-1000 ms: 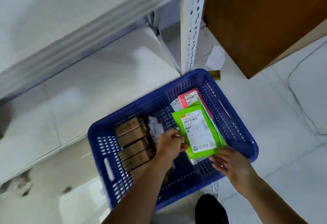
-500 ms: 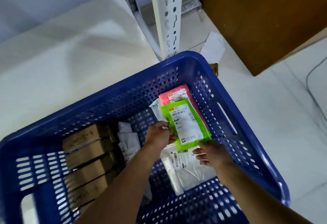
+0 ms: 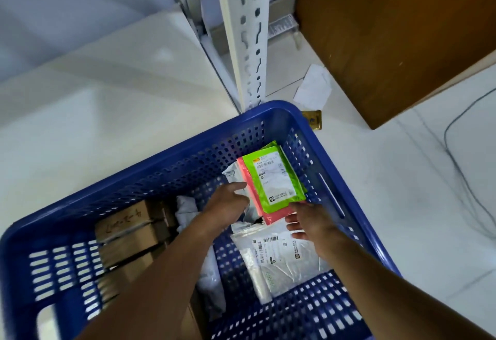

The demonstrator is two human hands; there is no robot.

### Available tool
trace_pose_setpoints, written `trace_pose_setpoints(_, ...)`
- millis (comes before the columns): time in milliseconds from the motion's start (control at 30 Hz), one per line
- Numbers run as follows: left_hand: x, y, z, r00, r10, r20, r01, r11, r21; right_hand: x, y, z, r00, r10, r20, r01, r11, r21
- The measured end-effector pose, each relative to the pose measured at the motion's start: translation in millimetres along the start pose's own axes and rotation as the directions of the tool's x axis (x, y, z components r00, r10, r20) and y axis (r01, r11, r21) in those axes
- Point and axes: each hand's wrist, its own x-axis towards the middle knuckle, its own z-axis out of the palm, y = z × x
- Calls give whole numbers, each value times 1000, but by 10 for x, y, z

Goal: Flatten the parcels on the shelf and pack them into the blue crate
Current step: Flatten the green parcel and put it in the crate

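Observation:
The blue crate fills the lower view. A green parcel with a white label lies flat on a pink parcel at the crate's far right. My left hand hovers beside the pink parcel's left edge, fingers relaxed and holding nothing. My right hand sits just below the green parcel, fingers spread, not gripping it. A clear-white parcel lies under my right wrist. Several brown cardboard boxes stand in a row along the left side.
A white perforated shelf post rises just behind the crate, with the white shelf board to its left. A brown wooden panel stands at the right. A paper scrap and a dark cable lie on the floor.
Both hands have let go of the green parcel, which now lies flat on the pink one further back in the crate. The camera has moved closer to the crate.

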Motion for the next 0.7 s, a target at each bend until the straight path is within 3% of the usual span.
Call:
trace_pose_setpoints(100,-249,170,-182,999,31,-32,-32,999,-14,-299,-214,-44,1000,-3,13,3,1000,2)
trace_pose_setpoints(367,-1264,828,-668,989,143,-44,-148,977,-157,-1333,-812,-4,977,-208,38,208,978,-11)
trace_pose_setpoints(700,-3318,1982,-1605,890,447,-89,-452,890,-53,-3616,-1734,-216,819,-573,31,572,809,-137)
